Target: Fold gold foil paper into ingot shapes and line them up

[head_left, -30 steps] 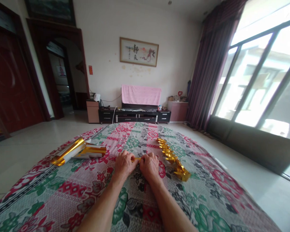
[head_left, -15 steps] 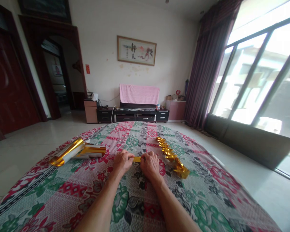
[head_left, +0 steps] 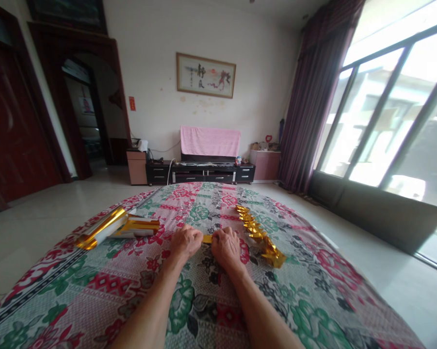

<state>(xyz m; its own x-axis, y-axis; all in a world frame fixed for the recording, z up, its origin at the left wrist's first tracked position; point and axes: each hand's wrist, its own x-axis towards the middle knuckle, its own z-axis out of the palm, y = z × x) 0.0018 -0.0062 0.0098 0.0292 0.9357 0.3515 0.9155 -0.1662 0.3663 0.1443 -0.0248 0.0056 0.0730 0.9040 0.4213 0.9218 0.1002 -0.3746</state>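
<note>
A narrow folded strip of gold foil paper (head_left: 207, 239) spans the gap between my hands, just above or on the patterned cloth. My left hand (head_left: 186, 241) is closed on the strip's left end, fingers curled. On its right end, my right hand (head_left: 226, 246) grips with bent fingers. Both fingertips are partly hidden behind the knuckles. To the right lies a row of folded gold foil pieces (head_left: 258, 232), several of them overlapping. Left of my hands are loose, curled gold foil sheets (head_left: 109, 228) with white backs.
A floral cloth (head_left: 305, 300) covers the rounded surface under my hands. Beyond it stand a low black cabinet (head_left: 207, 174) and a pink cloth (head_left: 210, 140) draped over something. Purple curtains (head_left: 305, 106) and large windows are on the right; a dark red door (head_left: 14, 111) is at left.
My left hand has rolled slightly, its fingers curling closer on the strip. My right hand and the foil pieces on the cloth look nearly the same.
</note>
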